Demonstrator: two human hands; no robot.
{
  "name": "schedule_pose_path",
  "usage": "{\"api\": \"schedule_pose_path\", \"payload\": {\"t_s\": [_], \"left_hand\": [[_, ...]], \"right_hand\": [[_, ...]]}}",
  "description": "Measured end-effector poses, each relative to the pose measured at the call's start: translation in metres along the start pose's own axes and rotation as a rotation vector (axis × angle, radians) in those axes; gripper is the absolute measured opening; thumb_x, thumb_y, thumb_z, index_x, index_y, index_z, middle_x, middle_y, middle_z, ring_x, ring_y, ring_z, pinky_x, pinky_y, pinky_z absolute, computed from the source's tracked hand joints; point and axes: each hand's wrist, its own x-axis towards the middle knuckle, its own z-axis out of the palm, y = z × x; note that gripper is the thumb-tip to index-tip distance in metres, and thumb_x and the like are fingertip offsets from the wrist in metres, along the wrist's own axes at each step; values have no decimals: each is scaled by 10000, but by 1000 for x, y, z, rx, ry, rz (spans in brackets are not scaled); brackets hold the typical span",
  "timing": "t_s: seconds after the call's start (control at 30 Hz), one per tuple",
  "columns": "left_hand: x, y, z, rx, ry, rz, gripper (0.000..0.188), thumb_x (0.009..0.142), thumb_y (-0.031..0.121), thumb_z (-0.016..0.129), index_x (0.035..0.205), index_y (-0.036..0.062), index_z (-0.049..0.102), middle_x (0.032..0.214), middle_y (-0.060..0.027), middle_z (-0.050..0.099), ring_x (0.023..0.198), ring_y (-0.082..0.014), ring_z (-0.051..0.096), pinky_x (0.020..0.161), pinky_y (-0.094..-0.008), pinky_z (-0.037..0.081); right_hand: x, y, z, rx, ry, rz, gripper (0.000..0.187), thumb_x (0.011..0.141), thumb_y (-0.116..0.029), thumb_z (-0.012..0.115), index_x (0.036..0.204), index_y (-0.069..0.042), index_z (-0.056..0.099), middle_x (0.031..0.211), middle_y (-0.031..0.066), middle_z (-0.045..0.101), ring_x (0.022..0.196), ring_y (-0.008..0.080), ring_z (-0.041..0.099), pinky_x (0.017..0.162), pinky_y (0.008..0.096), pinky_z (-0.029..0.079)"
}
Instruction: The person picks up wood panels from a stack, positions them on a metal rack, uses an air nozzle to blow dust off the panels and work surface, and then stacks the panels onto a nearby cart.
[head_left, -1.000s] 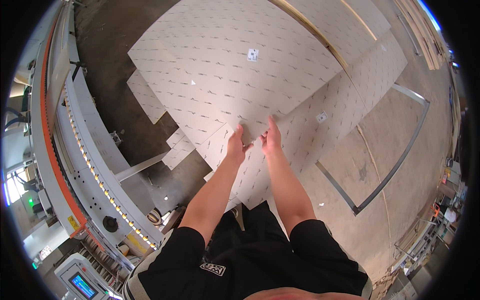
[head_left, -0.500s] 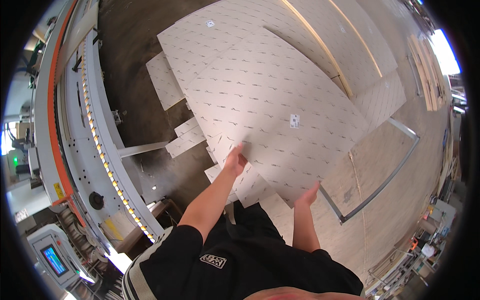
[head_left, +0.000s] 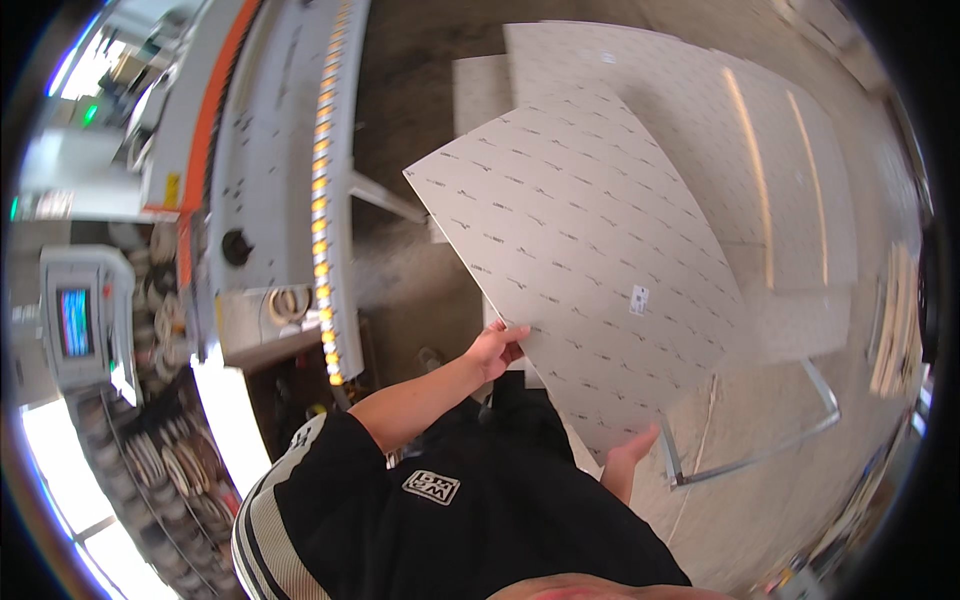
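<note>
A large light-grey patterned panel (head_left: 590, 240) slants across the middle of the head view, with a small white label (head_left: 638, 299) on its face. My left hand (head_left: 495, 350) closes on its left edge, thumb on top and fingers underneath. At the near right end of the panel, my right hand (head_left: 628, 455) bears against the edge with its fingers pointing forward; it is slightly blurred, and part of its grip is hidden. Beneath and beyond lie more panels (head_left: 690, 100) of the same pattern, partly covered by the held one.
A long machine with an orange stripe (head_left: 215, 110) and a row of yellow rollers (head_left: 322, 210) runs along my left. Its control screen (head_left: 75, 322) stands at the far left. A metal frame (head_left: 755, 462) lies on the floor at right, with wood strips (head_left: 893, 320) beyond.
The panel has turned and come away from the stack beneath, its far left corner now over the floor. My left hand has gone from its face to its left edge. The view has swung left.
</note>
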Motion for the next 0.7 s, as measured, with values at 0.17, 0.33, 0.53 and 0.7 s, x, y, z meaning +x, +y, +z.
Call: {"api": "schedule_pose_path", "payload": {"t_s": [0.17,0.33,0.53,0.7], "left_hand": [[-112,-8,-75,-167,-15,58,343,957,49,672,1283,142,618,1263,-21,679,1224,-225,617,1076,-430,480],[-179,-30,-162,-355,-20,174,354,948,98,700,1293,149,640,1296,-24,673,1257,-228,601,1109,-437,453],[-253,-18,-238,-536,-58,346,433,961,157,691,1372,79,583,1364,-51,634,1324,-254,550,1194,-469,369],[-284,-13,-295,-687,-25,471,388,963,131,678,1320,10,586,1310,-115,647,1271,-299,587,1184,-502,398]], "right_hand": [[-37,15,0,-74,-324,109,571,957,-436,421,1323,-43,615,1313,84,636,1203,294,589,996,448,481],[-63,39,41,-217,-457,79,514,960,-399,437,1274,-39,627,1266,88,647,1167,280,598,960,442,496],[-109,104,108,-420,-613,16,503,960,-375,450,1232,13,618,1203,121,655,1094,287,635,909,441,518],[-193,153,164,-535,-640,-54,491,952,-362,478,1189,38,633,1145,126,670,1035,281,653,874,428,532]]}}
